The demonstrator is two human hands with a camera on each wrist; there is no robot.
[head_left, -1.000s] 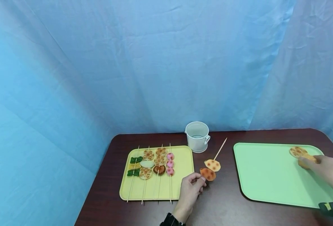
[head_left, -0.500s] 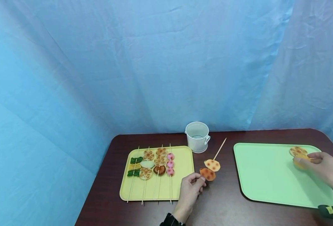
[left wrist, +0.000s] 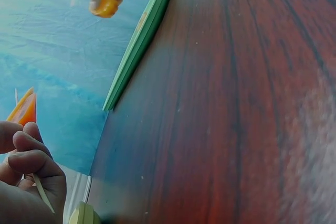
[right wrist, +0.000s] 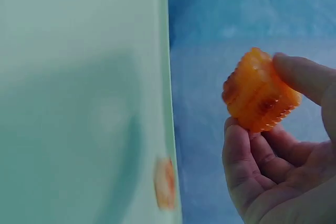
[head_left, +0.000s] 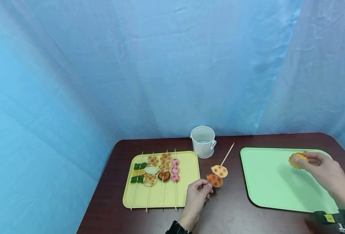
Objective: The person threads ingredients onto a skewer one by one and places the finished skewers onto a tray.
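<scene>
My left hand (head_left: 198,195) pinches a bamboo skewer (head_left: 228,153) at its lower part, tilted with its point up and to the right. Two spotted slices are threaded on it: a pale yellow slice (head_left: 219,171) above and a browner orange slice (head_left: 214,180) right at the fingertips. In the left wrist view the skewer's blunt end (left wrist: 43,192) sticks out below the curled fingers. My right hand (head_left: 325,169) holds a yellow-orange corn piece (right wrist: 261,92) between thumb and fingers, raised over the green tray (head_left: 277,191). A browned slice (right wrist: 164,183) lies near that tray's edge, mostly hidden behind the hand in the head view.
On the yellow tray (head_left: 190,162), left, several loaded skewers lie side by side, with green pieces, lotus root slices (head_left: 150,180), a mushroom (head_left: 164,176) and pink balls (head_left: 175,170). A white bucket (head_left: 202,143) stands at the back, before the blue curtain (head_left: 172,71).
My right hand has lifted the corn piece from beside the lotus root slice and carried it to the left over the green tray. The left hand and its skewer stay nearly still.
</scene>
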